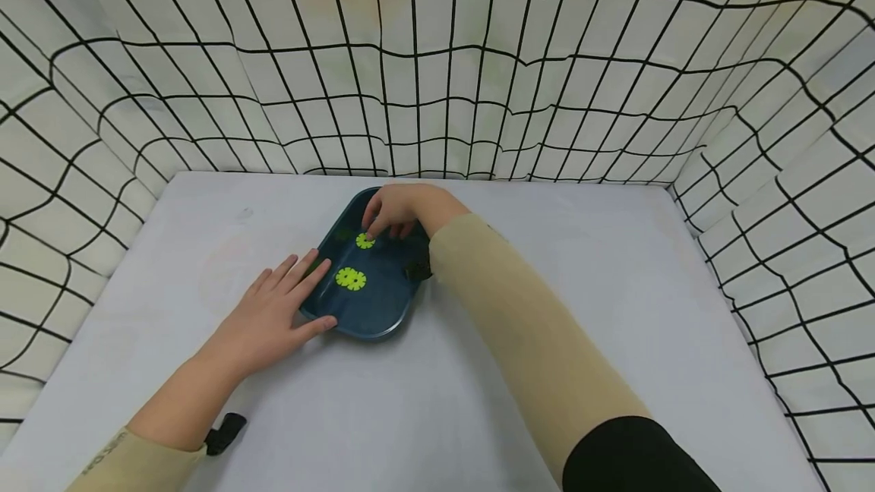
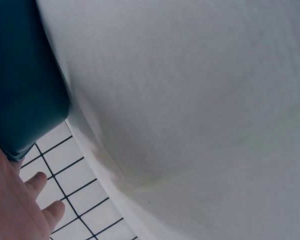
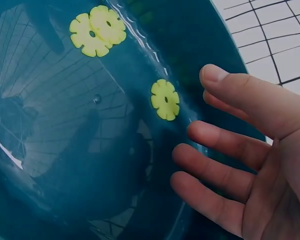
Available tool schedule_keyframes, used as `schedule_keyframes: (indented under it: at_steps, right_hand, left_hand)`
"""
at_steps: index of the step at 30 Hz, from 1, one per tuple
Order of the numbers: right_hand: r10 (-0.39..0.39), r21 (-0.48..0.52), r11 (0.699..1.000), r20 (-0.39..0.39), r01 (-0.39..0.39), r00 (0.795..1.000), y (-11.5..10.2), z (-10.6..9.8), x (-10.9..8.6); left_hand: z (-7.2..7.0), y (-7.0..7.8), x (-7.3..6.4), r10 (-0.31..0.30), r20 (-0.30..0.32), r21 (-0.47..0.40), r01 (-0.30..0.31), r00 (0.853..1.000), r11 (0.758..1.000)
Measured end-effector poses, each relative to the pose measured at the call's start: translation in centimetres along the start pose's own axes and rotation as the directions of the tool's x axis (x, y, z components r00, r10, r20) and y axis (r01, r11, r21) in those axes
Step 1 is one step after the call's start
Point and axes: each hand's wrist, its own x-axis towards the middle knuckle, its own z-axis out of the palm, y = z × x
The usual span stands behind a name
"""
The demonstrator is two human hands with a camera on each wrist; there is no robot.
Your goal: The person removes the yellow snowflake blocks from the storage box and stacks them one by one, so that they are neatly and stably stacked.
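A dark teal tray (image 1: 372, 319) with rounded corners lies on the white table. Three yellow-green flower-shaped discs are inside it. Two of them form an overlapping pair (image 3: 89, 42), while the single disc (image 3: 162, 109) lies apart near the side wall. My right hand (image 1: 403, 207) reaches over the far end of the tray. In the right wrist view its fingers are loosely bent beside the single disc, with a gap between them and nothing held. At the tray's left side, my left hand (image 1: 270, 317) touches the rim with its fingers spread and straight.
The white table (image 1: 581, 287) extends on both sides of the tray. Black netting (image 1: 444, 52) over pale walls surrounds the table at the back and sides. Reflections of the netting show on the tray's glossy bottom; whether it holds water I cannot tell.
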Motion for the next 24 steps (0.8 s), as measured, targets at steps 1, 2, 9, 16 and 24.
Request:
schedule_keyframes:
  at_steps: [1,2,9,16,24]
  right_hand:
    - [0.005,-0.001,1.000,-0.002,-0.005,1.000,0.0,0.1,0.1]
    - [0.010,-0.004,1.000,-0.001,-0.010,1.000,0.0,0.2,0.3]
    - [0.041,-0.080,0.996,-0.026,-0.043,0.999,0.4,0.9,1.0]
    - [0.058,-0.143,0.988,-0.049,-0.065,0.997,0.0,1.5,1.5]
    - [0.076,-0.160,0.983,-0.057,-0.084,0.996,-0.1,1.7,1.9]
  left_hand:
    - [0.0,0.0,0.0,-0.001,0.000,0.001,0.001,1.000,1.000]
    - [0.0,0.0,0.0,-0.002,0.000,0.002,0.002,1.000,1.000]
    - [0.1,0.1,0.2,0.001,0.001,0.003,-0.001,1.000,1.000]
    - [0.1,0.0,0.2,-0.005,0.005,-0.002,0.005,1.000,1.000]
    - [0.4,-0.3,0.2,0.003,-0.004,0.005,-0.003,1.000,1.000]
